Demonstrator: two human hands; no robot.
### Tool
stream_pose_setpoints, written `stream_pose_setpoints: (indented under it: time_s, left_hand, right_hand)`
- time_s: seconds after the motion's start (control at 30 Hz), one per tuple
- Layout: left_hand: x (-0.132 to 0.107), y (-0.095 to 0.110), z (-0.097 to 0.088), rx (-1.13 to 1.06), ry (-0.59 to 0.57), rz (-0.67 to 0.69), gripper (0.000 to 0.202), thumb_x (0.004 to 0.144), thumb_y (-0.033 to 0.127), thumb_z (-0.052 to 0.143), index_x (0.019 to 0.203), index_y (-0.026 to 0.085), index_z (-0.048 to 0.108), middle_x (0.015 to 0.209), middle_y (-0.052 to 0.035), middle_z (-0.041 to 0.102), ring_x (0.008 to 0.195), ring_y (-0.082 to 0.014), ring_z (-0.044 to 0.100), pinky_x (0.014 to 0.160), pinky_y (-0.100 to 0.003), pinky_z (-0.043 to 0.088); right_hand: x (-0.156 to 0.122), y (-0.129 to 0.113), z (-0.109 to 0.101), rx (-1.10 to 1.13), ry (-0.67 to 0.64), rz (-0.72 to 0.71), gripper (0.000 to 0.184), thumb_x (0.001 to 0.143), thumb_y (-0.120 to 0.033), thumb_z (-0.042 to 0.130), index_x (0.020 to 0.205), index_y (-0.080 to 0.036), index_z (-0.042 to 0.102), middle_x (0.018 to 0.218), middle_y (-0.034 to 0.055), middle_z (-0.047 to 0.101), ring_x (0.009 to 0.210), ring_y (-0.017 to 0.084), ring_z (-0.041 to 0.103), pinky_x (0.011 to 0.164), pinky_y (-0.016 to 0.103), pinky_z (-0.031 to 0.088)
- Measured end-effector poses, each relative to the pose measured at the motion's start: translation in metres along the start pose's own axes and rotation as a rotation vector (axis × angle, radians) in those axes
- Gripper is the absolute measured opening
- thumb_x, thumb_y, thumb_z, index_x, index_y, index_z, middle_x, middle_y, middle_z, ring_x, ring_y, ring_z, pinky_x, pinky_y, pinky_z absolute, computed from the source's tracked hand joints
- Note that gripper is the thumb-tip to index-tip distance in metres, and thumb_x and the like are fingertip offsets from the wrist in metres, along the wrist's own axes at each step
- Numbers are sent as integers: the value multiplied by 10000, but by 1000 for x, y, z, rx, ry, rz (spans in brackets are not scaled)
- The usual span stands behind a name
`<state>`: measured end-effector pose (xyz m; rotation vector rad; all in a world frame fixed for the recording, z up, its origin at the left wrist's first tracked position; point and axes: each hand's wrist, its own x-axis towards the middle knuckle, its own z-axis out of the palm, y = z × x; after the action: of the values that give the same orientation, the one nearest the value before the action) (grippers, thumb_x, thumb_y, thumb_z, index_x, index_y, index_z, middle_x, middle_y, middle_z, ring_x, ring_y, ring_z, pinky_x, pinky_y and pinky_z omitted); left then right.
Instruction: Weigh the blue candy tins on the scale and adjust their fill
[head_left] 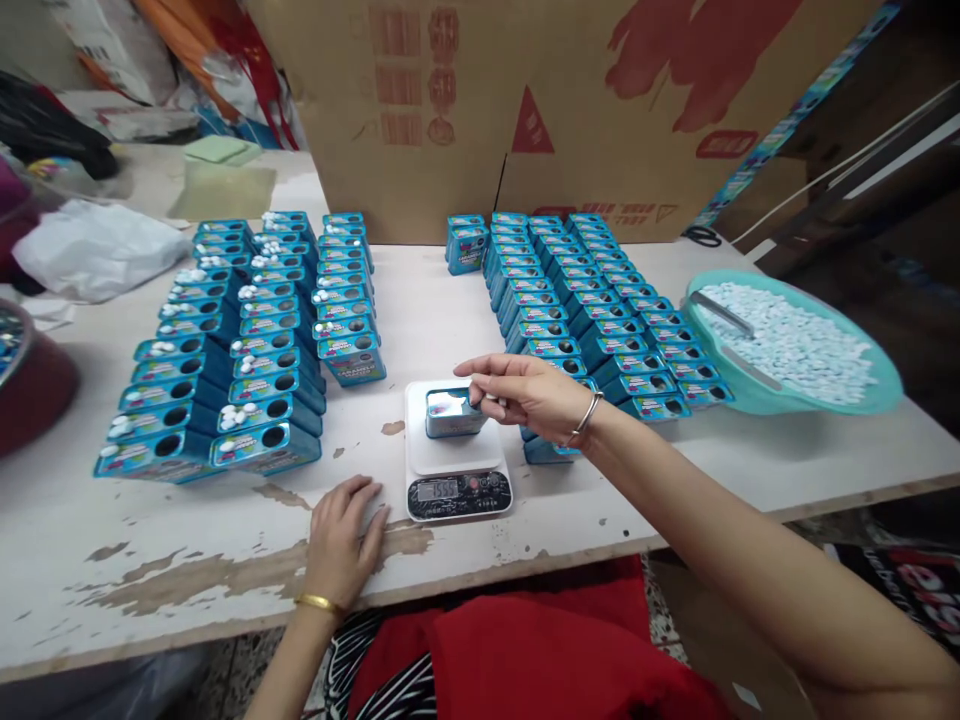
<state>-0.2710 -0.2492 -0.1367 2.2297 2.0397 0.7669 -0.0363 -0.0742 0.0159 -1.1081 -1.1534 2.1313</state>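
Note:
A small blue tin (454, 414) stands on the white platform of a digital scale (459, 462), whose display shows what looks like 1555. My right hand (529, 393) is just over the tin's right end, its thumb and fingers closed around some small white candies. My left hand (345, 532) rests on the tabletop to the left of the scale, fingers loosely apart and holding nothing. Rows of blue tins with round holes on top (274, 400) stand on the left, several with white candies lying on their lids. More rows of tins (592, 310) stand on the right, partly hidden by my right hand.
A turquoise basin (795, 385) of pale candies, with a metal scoop (724, 315) in it, is at the right. A large cardboard box (465, 110) backs the table. A white plastic bag (97, 250) and a dark red bowl (37, 390) are at the left.

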Motion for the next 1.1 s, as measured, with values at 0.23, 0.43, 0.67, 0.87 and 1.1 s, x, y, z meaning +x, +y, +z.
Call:
stream_pose_setpoints:
  time_s: [0.23, 0.43, 0.67, 0.87, 1.1]
  left_hand:
    - [0, 2, -1, -18, -27, -31, 256, 889, 338, 511, 1097, 205, 578, 1128, -75, 589, 1043, -211, 544, 908, -366, 412]
    - [0, 2, -1, -38, -51, -58, 268, 891, 350, 506, 1107, 208, 579, 1143, -80, 587, 1062, -221, 539, 921, -380, 411]
    - [0, 2, -1, -41, -44, -56, 265, 889, 343, 511, 1107, 207, 577, 1144, -80, 585, 1059, -222, 540, 918, -381, 413]
    - [0, 0, -1, -32, -35, -38, 269, 892, 349, 509, 1116, 214, 570, 1142, -77, 584, 1055, -223, 539, 907, -379, 411]
    - [1, 0, 0, -36, -31, -42, 266, 886, 348, 515, 1108, 214, 575, 1139, -73, 588, 1049, -218, 544, 907, -374, 415]
  right_hand:
    - [4, 1, 1, 27, -86, 33, 225, 832, -131, 551, 1047, -89, 598, 771, 36, 608, 435, 13, 368, 377, 156, 182]
    - [5, 2, -2, 35, -95, -6, 216, 848, -163, 557, 1058, -127, 592, 831, 37, 631, 431, 10, 342, 374, 160, 190]
    - [2, -2, -5, 5, 99, -60, 111, 834, -145, 545, 938, -127, 582, 732, 10, 562, 539, 45, 466, 437, 162, 306]
    - [-2, -6, -3, -549, 134, -160, 161, 815, -76, 482, 928, -140, 577, 729, -10, 539, 465, 38, 431, 426, 182, 307]
    - [5, -8, 3, -843, 145, -308, 151, 803, -108, 542, 925, -166, 610, 810, 1, 581, 498, 37, 436, 460, 185, 328]
